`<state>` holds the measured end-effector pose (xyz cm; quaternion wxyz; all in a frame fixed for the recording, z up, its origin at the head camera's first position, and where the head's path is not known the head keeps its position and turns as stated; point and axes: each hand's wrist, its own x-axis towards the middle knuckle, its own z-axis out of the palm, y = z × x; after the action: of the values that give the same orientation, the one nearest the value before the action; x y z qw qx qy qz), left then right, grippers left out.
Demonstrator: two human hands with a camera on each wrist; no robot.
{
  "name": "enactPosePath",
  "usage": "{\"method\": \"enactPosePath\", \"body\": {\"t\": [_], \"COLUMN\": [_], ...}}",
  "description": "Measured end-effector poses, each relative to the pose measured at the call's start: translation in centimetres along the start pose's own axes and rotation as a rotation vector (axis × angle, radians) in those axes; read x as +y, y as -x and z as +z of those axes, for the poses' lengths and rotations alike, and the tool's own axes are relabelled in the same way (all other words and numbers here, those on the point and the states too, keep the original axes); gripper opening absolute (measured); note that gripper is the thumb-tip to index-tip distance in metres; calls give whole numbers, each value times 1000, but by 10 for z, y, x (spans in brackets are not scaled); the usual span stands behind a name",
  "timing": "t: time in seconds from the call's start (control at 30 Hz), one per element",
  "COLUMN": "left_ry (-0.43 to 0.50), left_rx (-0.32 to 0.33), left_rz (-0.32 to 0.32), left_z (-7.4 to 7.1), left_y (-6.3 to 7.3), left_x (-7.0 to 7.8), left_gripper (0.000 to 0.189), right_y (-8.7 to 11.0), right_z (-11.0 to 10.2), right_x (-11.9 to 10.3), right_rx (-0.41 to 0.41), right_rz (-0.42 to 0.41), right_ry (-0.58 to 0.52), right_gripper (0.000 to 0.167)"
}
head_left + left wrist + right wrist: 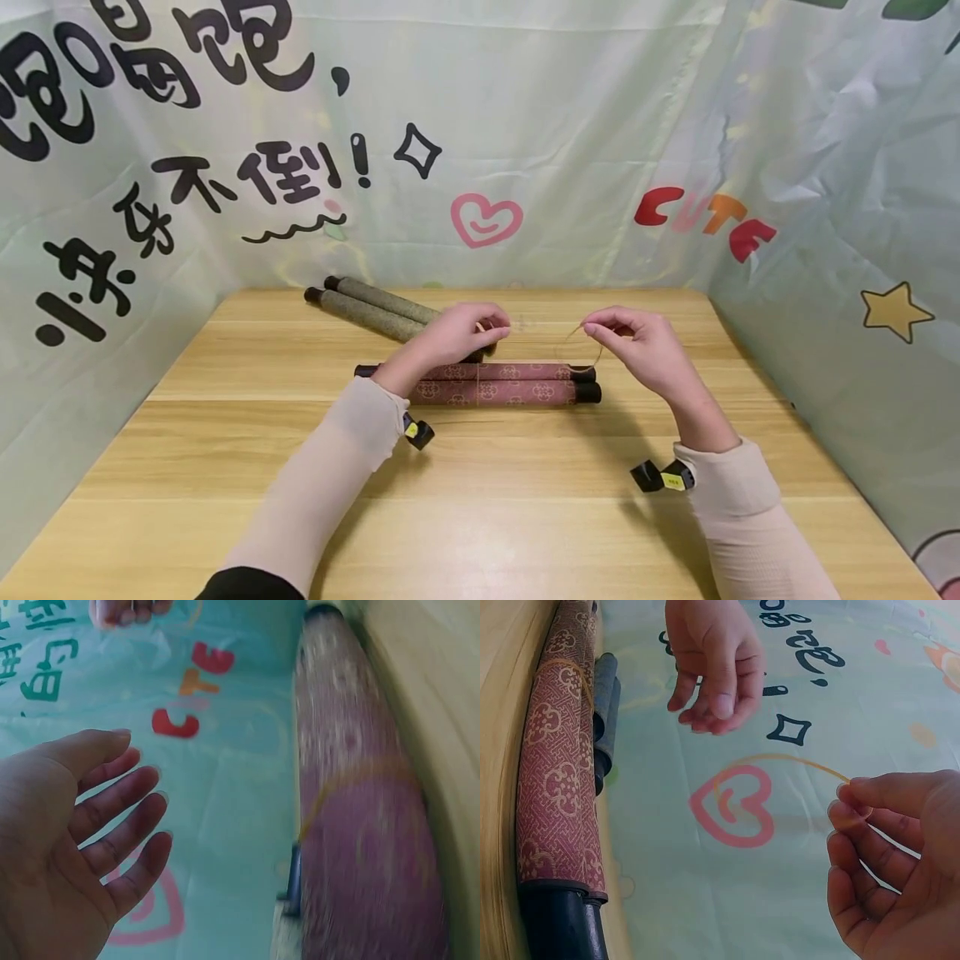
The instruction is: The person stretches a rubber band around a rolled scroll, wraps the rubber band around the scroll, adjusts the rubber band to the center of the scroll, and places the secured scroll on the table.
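Big black writing (191,179) was at the upper left, a pink heart (487,223) above the middle, a yellow star (896,313) far right.

The head view is bright, and the light seems to come from above. A white shine sits on the surface (525,467) near the bottom. Soft shadows lie beside both arms (750,517). The left wrist view is dimmer and blue-green, with the pink roll (360,847) all smeary. The right wrist view looks clearer, even the thin band (780,757).
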<state>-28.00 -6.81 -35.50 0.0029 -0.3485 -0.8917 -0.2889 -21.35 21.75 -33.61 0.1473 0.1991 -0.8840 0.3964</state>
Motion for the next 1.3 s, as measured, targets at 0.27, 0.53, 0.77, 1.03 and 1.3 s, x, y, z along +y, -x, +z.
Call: {"method": "enactPosePath", "body": {"t": [0.27,0.53,0.77,1.03,1.3], "left_ry": [-93,-208,-346,-450,-552], "left_rx": [-65,-131,-258,-431,-484], "left_rz": [-52,-78,-133,-231,-309], "left_z": [-25,-48,-58,-62,-56], "left_y": [3,5,4,4,-1], "left_x": [-34,-65,-95,-115,-128], "left_gripper": [25,27,37,70,89], "right_y": [0,-1,-1,-2,0], "right_z": [2,3,3,3,2], "right_x": [3,5,5,4,6], "right_rx": [13,3,0,-8,-24], "right_rz": [-16,-8,-10,-16,5], "right_ry": [5,11,11,7,-2], "right_gripper": [16,17,17,17,17]}}
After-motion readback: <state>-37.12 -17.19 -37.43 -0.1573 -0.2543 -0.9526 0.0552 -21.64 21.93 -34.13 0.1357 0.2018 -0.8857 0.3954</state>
